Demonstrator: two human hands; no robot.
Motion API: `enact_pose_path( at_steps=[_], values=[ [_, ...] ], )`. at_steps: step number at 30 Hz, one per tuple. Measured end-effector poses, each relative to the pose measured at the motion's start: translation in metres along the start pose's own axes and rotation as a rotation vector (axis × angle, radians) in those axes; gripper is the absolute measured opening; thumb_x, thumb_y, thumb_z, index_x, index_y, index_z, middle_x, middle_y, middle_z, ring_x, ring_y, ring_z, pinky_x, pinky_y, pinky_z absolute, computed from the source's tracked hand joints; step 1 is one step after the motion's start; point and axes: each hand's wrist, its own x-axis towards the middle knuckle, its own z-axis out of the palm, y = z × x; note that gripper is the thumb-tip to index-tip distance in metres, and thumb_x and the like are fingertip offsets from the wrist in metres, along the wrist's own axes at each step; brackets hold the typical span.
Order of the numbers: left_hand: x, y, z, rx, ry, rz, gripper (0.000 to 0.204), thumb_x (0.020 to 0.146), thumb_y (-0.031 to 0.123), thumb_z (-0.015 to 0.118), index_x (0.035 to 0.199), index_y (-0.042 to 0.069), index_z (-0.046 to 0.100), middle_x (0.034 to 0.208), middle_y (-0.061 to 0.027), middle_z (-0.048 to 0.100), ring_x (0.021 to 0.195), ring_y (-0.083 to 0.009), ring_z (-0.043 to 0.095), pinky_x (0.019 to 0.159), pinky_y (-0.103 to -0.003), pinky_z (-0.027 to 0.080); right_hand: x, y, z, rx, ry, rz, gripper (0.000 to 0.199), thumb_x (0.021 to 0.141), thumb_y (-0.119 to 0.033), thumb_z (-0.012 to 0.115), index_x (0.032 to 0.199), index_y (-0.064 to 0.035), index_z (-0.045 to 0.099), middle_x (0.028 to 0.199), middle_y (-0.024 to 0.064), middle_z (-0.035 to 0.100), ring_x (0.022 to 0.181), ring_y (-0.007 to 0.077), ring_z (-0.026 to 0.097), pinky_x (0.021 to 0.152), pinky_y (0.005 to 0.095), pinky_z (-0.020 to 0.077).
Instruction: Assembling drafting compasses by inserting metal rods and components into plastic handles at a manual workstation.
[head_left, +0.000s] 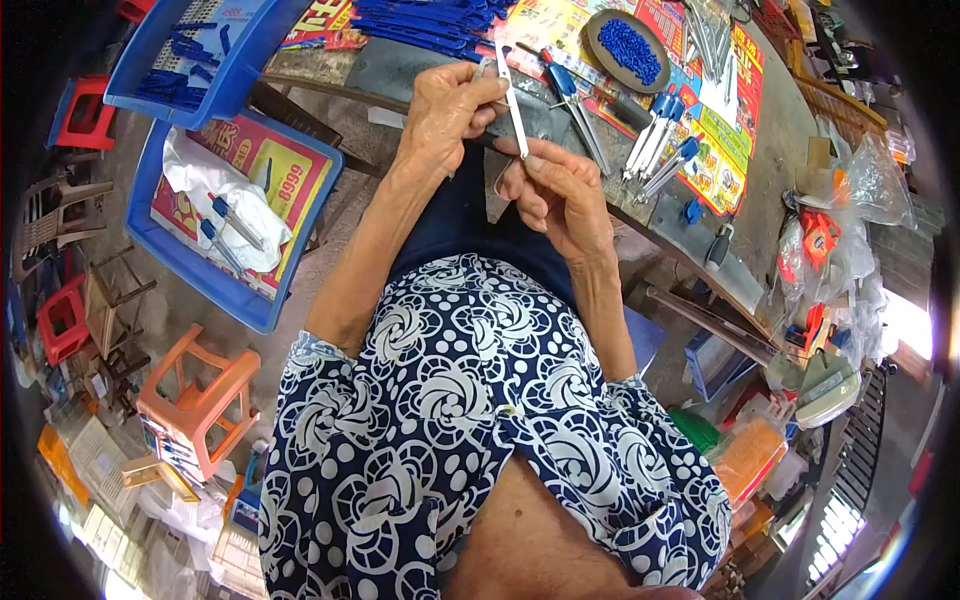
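My left hand [440, 118] is closed, thumb and fingers pinching the upper part of a thin, flat silver-white metal strip [514, 112]. A small greyish piece shows above those fingertips, too small to name. Lower down, the thumb and forefinger of my right hand [562, 195] pinch the strip's near end. Both hands are over the table's near edge. Just right of the strip, a blue-and-silver long-legged tool [572, 98] lies on the table. Further right are several similar tools with blue heads and silver legs [655, 132].
A round dish [592, 38] holds small blue pieces. Long blue parts [425, 25] are piled at the far edge, and metal rods [708, 42] at the far right. At the left stand two blue trays [233, 88] [135, 222], above an orange stool [205, 400].
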Motion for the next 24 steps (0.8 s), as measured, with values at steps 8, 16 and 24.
enact_pose_path(
  at_steps=[8,16,24],
  values=[
    [-0.0001,-0.0004,-0.0008,0.007,-0.003,0.006,0.009,0.073,0.006,0.06,0.069,0.0,0.055,0.058,-0.0039,0.054,0.044,-0.0034,0.04,0.036,-0.015,0.024,-0.0003,0.0005,0.0011,-0.019,-0.005,-0.007,0.03,0.086,-0.012,0.047,0.107,0.0095,0.051,0.07,0.0115,0.056,0.045,0.0042,0.039,0.037,0.0152,0.0317],
    [-0.0008,0.001,-0.0002,0.002,-0.006,0.003,0.009,0.073,0.006,0.061,0.069,0.0,0.055,0.058,-0.0034,0.053,0.044,-0.0033,0.039,0.036,-0.016,0.024,-0.0002,0.0012,0.0016,-0.027,0.0,-0.011,0.031,0.085,-0.011,0.046,0.107,0.0102,0.05,0.07,0.0118,0.055,0.045,0.0046,0.039,0.037,0.0154,0.032],
    [-0.0003,0.0003,-0.0003,0.023,-0.004,-0.002,0.009,0.073,0.006,0.061,0.069,0.0,0.055,0.058,-0.0045,0.055,0.044,-0.0033,0.04,0.036,-0.016,0.024,0.0002,-0.0001,0.0023,-0.035,0.039,0.005,0.033,0.085,-0.014,0.043,0.104,0.0115,0.051,0.068,0.0127,0.056,0.043,0.0056,0.039,0.035,0.0168,0.0316]
  ],
)
